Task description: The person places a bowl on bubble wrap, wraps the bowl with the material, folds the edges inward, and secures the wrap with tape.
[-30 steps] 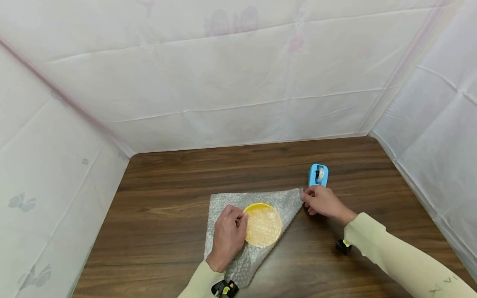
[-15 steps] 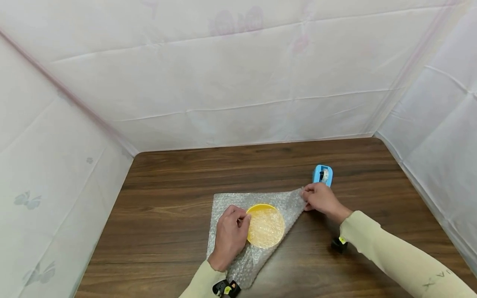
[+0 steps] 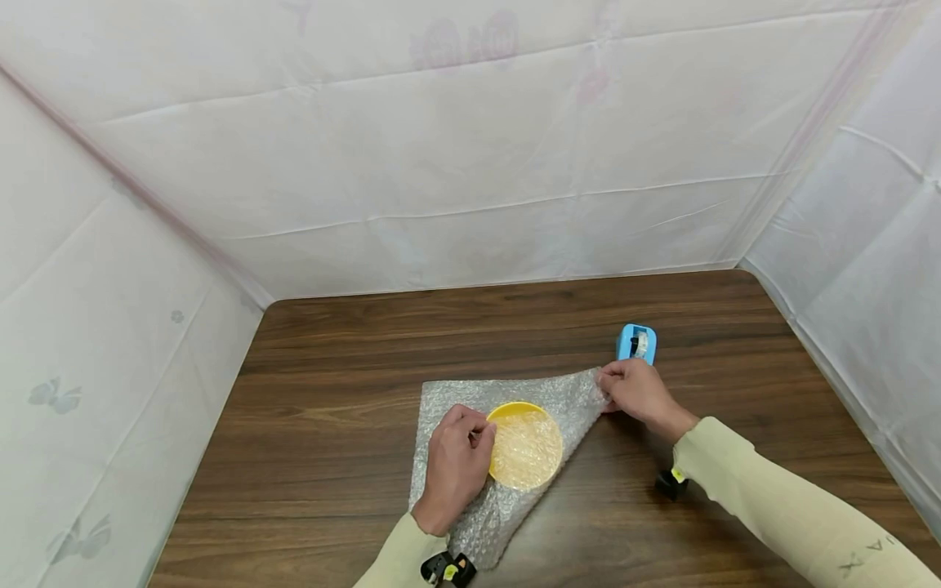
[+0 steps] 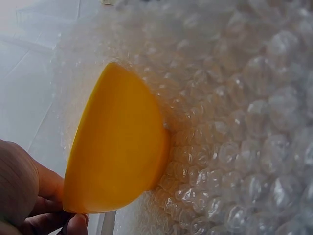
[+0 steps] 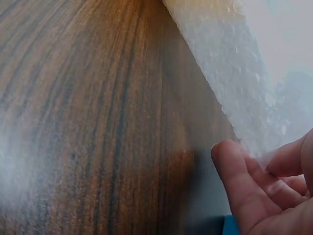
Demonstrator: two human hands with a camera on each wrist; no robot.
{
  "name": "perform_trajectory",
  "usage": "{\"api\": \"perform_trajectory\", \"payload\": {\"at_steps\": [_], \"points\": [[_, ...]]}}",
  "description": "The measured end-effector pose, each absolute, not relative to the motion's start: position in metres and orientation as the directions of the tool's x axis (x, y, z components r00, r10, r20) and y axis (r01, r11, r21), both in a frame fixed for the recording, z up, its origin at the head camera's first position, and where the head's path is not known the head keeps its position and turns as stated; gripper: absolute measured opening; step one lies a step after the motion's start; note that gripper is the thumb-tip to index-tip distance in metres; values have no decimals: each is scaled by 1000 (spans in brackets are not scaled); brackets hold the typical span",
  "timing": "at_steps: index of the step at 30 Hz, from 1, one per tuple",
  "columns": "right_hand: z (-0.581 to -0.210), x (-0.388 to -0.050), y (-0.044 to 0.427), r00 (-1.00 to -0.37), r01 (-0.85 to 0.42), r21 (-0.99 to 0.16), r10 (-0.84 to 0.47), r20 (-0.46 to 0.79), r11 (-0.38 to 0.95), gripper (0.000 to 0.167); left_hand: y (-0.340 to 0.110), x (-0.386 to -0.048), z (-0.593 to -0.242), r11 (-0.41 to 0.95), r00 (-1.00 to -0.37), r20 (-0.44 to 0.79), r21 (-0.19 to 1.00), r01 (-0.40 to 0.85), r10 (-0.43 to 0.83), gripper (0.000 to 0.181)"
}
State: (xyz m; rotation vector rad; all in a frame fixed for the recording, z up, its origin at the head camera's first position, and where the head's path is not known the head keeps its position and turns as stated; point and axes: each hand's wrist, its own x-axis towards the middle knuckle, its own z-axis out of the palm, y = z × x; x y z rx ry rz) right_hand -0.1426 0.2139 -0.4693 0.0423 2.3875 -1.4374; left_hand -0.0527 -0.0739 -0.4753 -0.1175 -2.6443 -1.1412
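Observation:
A yellow bowl point(image 3: 524, 447) sits on a sheet of bubble wrap point(image 3: 441, 402), with a flap of the wrap lying over most of its opening. My left hand point(image 3: 457, 465) pinches the bowl's left rim; in the left wrist view the fingertips hold the edge of the yellow bowl point(image 4: 117, 142), bubble wrap point(image 4: 234, 147) beside it. My right hand point(image 3: 641, 395) pinches the far right corner of the wrap, drawn out to the right. The right wrist view shows that corner of bubble wrap point(image 5: 230, 73) between the thumb and fingers of the right hand point(image 5: 269, 191).
A blue tape dispenser point(image 3: 625, 341) stands just behind my right hand. The dark wooden table point(image 3: 316, 457) has white sheeting point(image 3: 441, 180) along its back and both sides.
Since a second ago the whole head view has shifted slightly. The pinched wrap corner looks slightly raised beside the right fingertips; the left hand keeps its place on the bowl.

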Motion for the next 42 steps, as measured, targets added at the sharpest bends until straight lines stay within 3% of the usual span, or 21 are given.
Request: {"api": "perform_trajectory", "payload": {"at_steps": [29, 42], "points": [[-444, -136, 200, -987, -54, -774, -150, -53, 631, 26, -73, -53, -473, 721, -961, 275, 674, 163, -40, 16], [-429, -130, 187, -988, -74, -777, -151, -27, 625, 25, -70, -56, -472, 738, -961, 273, 658, 149, -49, 15]]}}
